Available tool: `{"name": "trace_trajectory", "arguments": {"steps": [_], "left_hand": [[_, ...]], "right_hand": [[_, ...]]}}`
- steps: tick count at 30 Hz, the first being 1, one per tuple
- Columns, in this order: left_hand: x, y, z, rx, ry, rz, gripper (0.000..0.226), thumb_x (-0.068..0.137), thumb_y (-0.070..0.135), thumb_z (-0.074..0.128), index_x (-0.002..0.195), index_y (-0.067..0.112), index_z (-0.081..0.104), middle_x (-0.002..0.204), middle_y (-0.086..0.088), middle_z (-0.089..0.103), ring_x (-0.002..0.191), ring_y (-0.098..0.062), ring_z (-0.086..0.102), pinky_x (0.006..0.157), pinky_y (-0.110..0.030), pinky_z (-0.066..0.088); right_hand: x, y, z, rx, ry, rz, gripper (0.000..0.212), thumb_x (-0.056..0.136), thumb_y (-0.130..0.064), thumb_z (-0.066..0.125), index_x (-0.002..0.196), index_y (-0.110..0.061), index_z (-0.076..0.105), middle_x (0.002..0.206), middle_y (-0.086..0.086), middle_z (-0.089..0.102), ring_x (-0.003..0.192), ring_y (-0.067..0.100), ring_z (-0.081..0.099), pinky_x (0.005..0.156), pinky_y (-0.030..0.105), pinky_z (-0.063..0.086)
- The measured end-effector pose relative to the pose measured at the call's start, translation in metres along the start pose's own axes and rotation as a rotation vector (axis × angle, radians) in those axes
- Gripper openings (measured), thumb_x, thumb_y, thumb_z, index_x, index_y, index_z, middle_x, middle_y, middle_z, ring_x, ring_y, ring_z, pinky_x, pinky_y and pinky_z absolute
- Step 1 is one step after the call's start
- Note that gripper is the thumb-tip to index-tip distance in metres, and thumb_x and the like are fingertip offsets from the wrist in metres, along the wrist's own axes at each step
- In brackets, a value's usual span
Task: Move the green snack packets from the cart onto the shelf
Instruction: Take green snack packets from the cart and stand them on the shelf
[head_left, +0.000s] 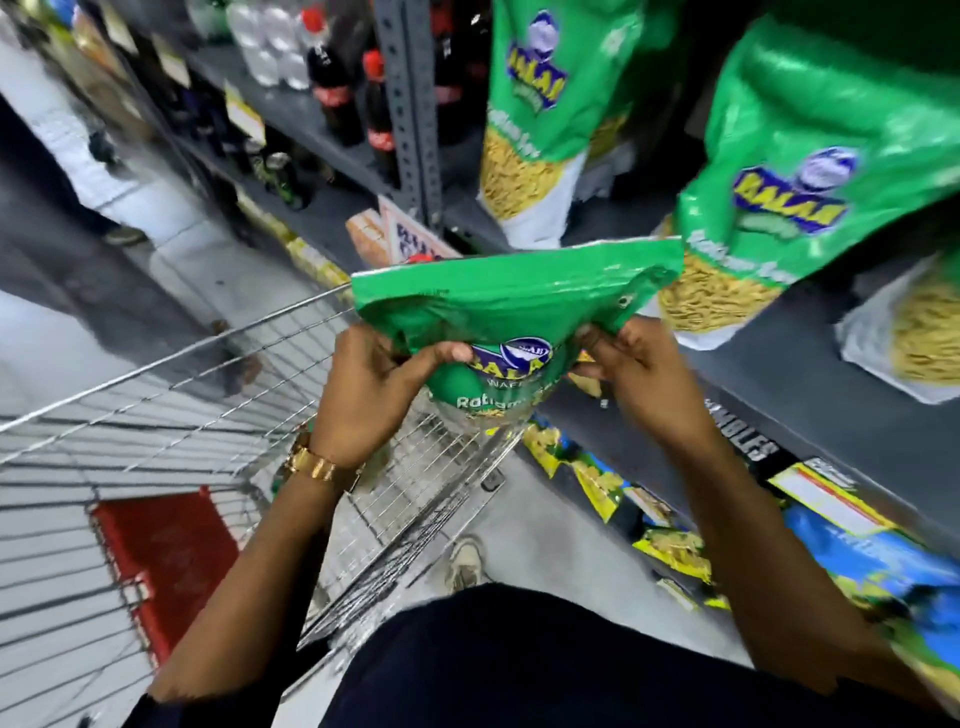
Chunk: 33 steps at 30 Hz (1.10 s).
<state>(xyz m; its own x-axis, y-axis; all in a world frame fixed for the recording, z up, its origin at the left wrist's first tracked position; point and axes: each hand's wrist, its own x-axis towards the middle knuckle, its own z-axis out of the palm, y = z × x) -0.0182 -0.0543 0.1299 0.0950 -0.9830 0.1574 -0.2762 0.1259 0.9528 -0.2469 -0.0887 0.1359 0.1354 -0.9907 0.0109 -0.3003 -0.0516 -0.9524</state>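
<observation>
Grey store shelving (779, 374) fills the right side, with green snack packets (810, 171) already standing on it. Over the wire cart (208, 395), the left hand (374, 384) and right hand (639, 374) each have their grip clamped on one green packet (514, 306), held between cart and shelf. This looks like the carry step; next it needs lifting and standing beside the others.

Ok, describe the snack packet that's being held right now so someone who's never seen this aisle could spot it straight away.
Start at the wire shopping cart beside the grey shelf. Just above the cart's far corner, the left hand and right hand grip one green snack packet between them. Unlike the matching green packets standing on the shelf, it is off the shelf, in mid-air, creased and pinched by fingers at both sides.
</observation>
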Motion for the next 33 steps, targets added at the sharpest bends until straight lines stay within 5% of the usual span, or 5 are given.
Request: {"name": "trace_trajectory", "arguments": {"steps": [3,9,15,21,33], "left_hand": [[0.023,0.033,0.041,0.017,-0.099,0.108,0.075,0.068,0.058,0.077,0.070,-0.015,0.062,0.073,-0.017,0.072,0.072,-0.018,0.062,0.071,-0.052,0.057],[0.029,0.101,0.160,-0.149,-0.326,0.169,0.050,0.066,0.053,0.078,0.077,0.006,0.071,0.080,-0.013,0.077,0.064,-0.015,0.066,0.061,-0.040,0.059],[0.039,0.140,0.282,-0.195,-0.477,0.227,0.010,0.073,0.033,0.077,0.068,0.035,0.069,0.065,0.029,0.068,0.068,0.010,0.062,0.071,-0.023,0.052],[0.051,0.136,0.344,-0.218,-0.508,0.176,0.008,0.081,0.025,0.073,0.081,0.025,0.065,0.083,0.002,0.070,0.082,-0.015,0.062,0.080,-0.046,0.055],[0.064,0.134,0.360,-0.303,-0.428,0.155,0.008,0.084,0.034,0.065,0.085,0.027,0.064,0.087,-0.001,0.072,0.083,-0.014,0.064,0.083,-0.043,0.054]], "right_hand": [[-0.018,-0.006,-0.056,0.059,0.129,0.024,0.027,0.088,-0.032,0.062,0.078,-0.007,0.066,0.079,0.014,0.075,0.076,0.011,0.067,0.073,0.042,0.062],[-0.083,-0.010,-0.168,0.126,0.410,-0.015,0.017,0.085,-0.034,0.059,0.085,-0.024,0.073,0.076,-0.022,0.075,0.072,-0.003,0.068,0.061,0.022,0.060],[-0.125,0.014,-0.243,0.117,0.741,0.039,0.105,0.046,-0.082,0.066,0.099,0.008,0.060,0.088,0.019,0.070,0.078,0.023,0.066,0.063,0.045,0.063],[-0.113,0.043,-0.269,0.116,0.879,0.099,0.015,0.095,-0.022,0.055,0.098,-0.008,0.060,0.104,0.026,0.068,0.091,0.032,0.067,0.064,0.045,0.061],[-0.090,0.062,-0.256,0.200,0.940,0.070,0.031,0.096,-0.025,0.055,0.101,0.004,0.060,0.097,0.015,0.068,0.098,0.032,0.071,0.068,0.037,0.064]]}}
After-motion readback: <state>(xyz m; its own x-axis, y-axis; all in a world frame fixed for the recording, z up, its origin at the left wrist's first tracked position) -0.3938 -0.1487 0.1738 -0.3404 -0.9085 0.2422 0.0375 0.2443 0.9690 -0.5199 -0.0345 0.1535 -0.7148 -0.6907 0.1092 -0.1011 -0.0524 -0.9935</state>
